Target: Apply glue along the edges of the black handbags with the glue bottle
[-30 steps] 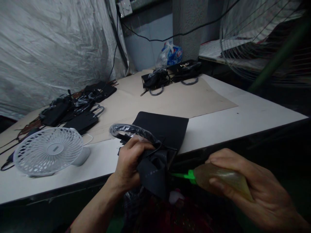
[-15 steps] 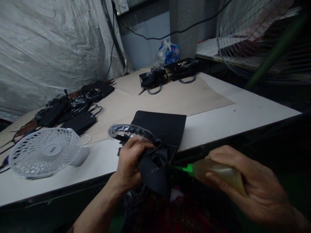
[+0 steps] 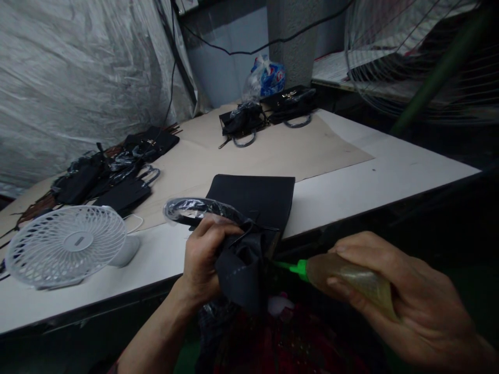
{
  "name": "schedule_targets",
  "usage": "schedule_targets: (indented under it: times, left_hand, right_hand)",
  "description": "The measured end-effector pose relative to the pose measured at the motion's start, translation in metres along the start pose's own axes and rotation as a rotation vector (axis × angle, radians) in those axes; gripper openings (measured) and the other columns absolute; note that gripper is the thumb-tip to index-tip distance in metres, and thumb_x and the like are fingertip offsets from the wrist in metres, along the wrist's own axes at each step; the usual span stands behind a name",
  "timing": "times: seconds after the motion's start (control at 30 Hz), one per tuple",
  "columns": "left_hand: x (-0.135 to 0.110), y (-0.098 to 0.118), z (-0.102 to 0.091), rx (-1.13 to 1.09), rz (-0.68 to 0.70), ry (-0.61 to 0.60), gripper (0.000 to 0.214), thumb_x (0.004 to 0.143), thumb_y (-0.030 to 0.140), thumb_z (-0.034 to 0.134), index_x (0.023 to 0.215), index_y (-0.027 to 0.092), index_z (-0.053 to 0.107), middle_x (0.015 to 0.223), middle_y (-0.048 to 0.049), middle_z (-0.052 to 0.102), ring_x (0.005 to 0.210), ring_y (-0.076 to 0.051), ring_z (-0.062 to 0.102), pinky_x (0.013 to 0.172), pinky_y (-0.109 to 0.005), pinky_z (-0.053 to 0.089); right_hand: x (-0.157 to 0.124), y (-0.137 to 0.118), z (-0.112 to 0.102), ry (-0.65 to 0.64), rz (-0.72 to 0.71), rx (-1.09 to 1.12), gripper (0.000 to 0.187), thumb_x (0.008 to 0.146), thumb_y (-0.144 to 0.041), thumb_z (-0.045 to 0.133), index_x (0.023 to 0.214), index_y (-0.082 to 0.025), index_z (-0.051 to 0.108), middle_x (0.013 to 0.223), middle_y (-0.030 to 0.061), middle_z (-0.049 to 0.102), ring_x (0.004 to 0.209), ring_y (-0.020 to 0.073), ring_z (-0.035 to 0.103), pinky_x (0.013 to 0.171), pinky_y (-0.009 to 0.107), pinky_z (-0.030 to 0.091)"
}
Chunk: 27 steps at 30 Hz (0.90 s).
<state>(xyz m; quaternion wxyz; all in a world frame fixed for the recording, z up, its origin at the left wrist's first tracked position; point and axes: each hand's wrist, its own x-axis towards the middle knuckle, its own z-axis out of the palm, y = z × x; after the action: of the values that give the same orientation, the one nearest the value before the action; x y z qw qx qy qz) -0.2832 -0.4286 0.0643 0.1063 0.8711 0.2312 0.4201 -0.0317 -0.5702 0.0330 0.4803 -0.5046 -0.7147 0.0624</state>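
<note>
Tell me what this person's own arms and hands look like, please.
Both are bare human hands: no glove or watch shows on the left hand or right hand. The left forearm is uncovered down to the picture's bottom edge, where a sliver of dark, perhaps reddish sleeve shows. No sleeve is visible on the right.

No legible text; marks on fan hub (image 3: 78, 241), blue bag (image 3: 273, 79) too blurred.

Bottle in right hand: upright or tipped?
Tipped: the bottle lies roughly sideways in the right hand, its green nozzle pointing toward the black bag.
</note>
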Motion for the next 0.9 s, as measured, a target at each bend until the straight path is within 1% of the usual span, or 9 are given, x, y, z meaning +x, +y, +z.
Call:
schedule_targets:
  times: [0.1, 0.27, 0.37, 0.43, 0.53, 0.57, 0.7, 0.8, 0.9]
  left_hand:
    - [-0.001, -0.001, 0.001, 0.013, 0.021, -0.004, 0.009, 0.086, 0.017, 0.064, 0.091, 0.021, 0.070, 0.084, -0.0021, 0.074, 0.078, -0.016, 0.073, 0.071, -0.025, 0.062]
    - [-0.004, -0.001, 0.005, 0.024, 0.009, 0.033, 0.010, 0.085, 0.016, 0.065, 0.090, 0.022, 0.071, 0.083, -0.0016, 0.075, 0.077, -0.016, 0.073, 0.070, -0.026, 0.062]
    - [-0.006, -0.001, 0.006, 0.037, 0.004, 0.047, 0.010, 0.085, 0.016, 0.067, 0.091, 0.022, 0.072, 0.084, -0.0012, 0.076, 0.078, -0.016, 0.073, 0.070, -0.025, 0.062]
    - [-0.007, -0.001, 0.006, 0.061, -0.015, 0.070, 0.009, 0.084, 0.016, 0.070, 0.090, 0.022, 0.073, 0.084, -0.0009, 0.076, 0.078, -0.016, 0.074, 0.071, -0.024, 0.061]
    - [-0.007, -0.001, 0.007, 0.072, -0.020, 0.087, 0.007, 0.084, 0.016, 0.071, 0.089, 0.022, 0.073, 0.083, -0.0007, 0.076, 0.076, -0.016, 0.074, 0.071, -0.025, 0.062]
    - [-0.007, -0.001, 0.007, 0.070, -0.019, 0.087, 0.007, 0.085, 0.017, 0.071, 0.089, 0.022, 0.073, 0.083, -0.0008, 0.076, 0.076, -0.016, 0.074, 0.071, -0.025, 0.062]
    - [-0.006, 0.001, 0.007, 0.061, -0.036, 0.083, 0.004, 0.086, 0.019, 0.071, 0.088, 0.022, 0.073, 0.083, -0.0012, 0.076, 0.077, -0.017, 0.074, 0.071, -0.026, 0.062]
    - [-0.005, 0.001, 0.008, 0.061, -0.048, 0.093, 0.004, 0.085, 0.019, 0.072, 0.088, 0.022, 0.073, 0.083, -0.0015, 0.076, 0.077, -0.017, 0.075, 0.071, -0.026, 0.062]
    - [-0.005, 0.001, 0.008, 0.050, -0.044, 0.085, 0.005, 0.085, 0.019, 0.072, 0.088, 0.022, 0.074, 0.082, -0.0016, 0.076, 0.077, -0.017, 0.074, 0.071, -0.027, 0.063]
  right_hand:
    - [0.002, -0.001, 0.000, -0.061, -0.022, 0.035, 0.017, 0.101, -0.025, 0.061, 0.117, -0.023, 0.059, 0.094, 0.0059, 0.072, 0.074, 0.0187, 0.072, 0.055, 0.027, 0.056]
    - [0.003, -0.003, 0.002, -0.044, -0.002, 0.014, 0.018, 0.101, -0.025, 0.063, 0.117, -0.022, 0.057, 0.092, 0.0054, 0.070, 0.073, 0.0170, 0.070, 0.055, 0.026, 0.056]
    - [0.002, -0.004, 0.002, -0.089, 0.001, 0.039, 0.015, 0.102, -0.026, 0.060, 0.116, -0.022, 0.057, 0.092, 0.0047, 0.069, 0.070, 0.0153, 0.069, 0.053, 0.025, 0.054]
    - [0.002, -0.003, 0.001, -0.065, 0.028, 0.014, 0.014, 0.103, -0.028, 0.060, 0.115, -0.022, 0.057, 0.092, 0.0047, 0.069, 0.071, 0.0155, 0.069, 0.053, 0.025, 0.054]
    - [0.003, 0.000, 0.001, 0.010, 0.072, -0.060, 0.014, 0.102, -0.029, 0.063, 0.112, -0.022, 0.057, 0.093, 0.0053, 0.069, 0.071, 0.0158, 0.069, 0.053, 0.025, 0.054]
    - [0.003, 0.000, 0.001, 0.014, 0.070, -0.067, 0.013, 0.102, -0.028, 0.063, 0.112, -0.022, 0.057, 0.093, 0.0052, 0.069, 0.071, 0.0157, 0.069, 0.053, 0.025, 0.054]
    - [-0.002, -0.001, 0.001, -0.051, 0.022, -0.018, 0.015, 0.103, -0.031, 0.060, 0.115, -0.023, 0.058, 0.095, 0.0053, 0.071, 0.076, 0.0187, 0.071, 0.055, 0.027, 0.056]
    - [-0.008, -0.002, 0.000, -0.018, 0.013, -0.049, 0.019, 0.099, -0.027, 0.066, 0.116, -0.023, 0.059, 0.099, 0.0060, 0.071, 0.080, 0.0210, 0.072, 0.057, 0.029, 0.057]
    - [-0.011, -0.003, -0.001, -0.029, 0.012, -0.038, 0.021, 0.098, -0.025, 0.066, 0.118, -0.024, 0.060, 0.099, 0.0062, 0.071, 0.077, 0.0206, 0.072, 0.057, 0.029, 0.057]
